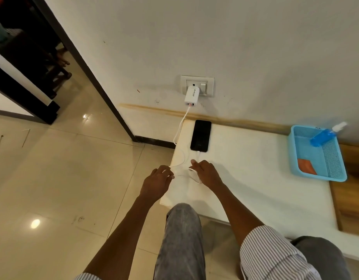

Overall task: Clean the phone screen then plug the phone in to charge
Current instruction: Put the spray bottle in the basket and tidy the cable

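White cable (179, 126) is seen running from a white charger (191, 97) plugged into the wall socket plate (197, 85), down past the left edge of a white tabletop (245, 178), and up into the near end of a black phone (200, 135). The phone is laid flat, screen up and dark, near the table's back-left corner, close to the wall. Slack loops of the cable are held between both hands just in front of the phone: the left hand (157, 181) is curled around a strand at the table's edge, and the right hand (205, 172) is closed on a loop over the tabletop, its thumb pointing towards the phone. Striped sleeves are rolled up on both forearms. Well apart on the right, a light blue plastic basket (336, 172) is set on the table, with a blue spray bottle (324, 136) leaning inside it and an orange cloth (306, 166) lying at its near end.
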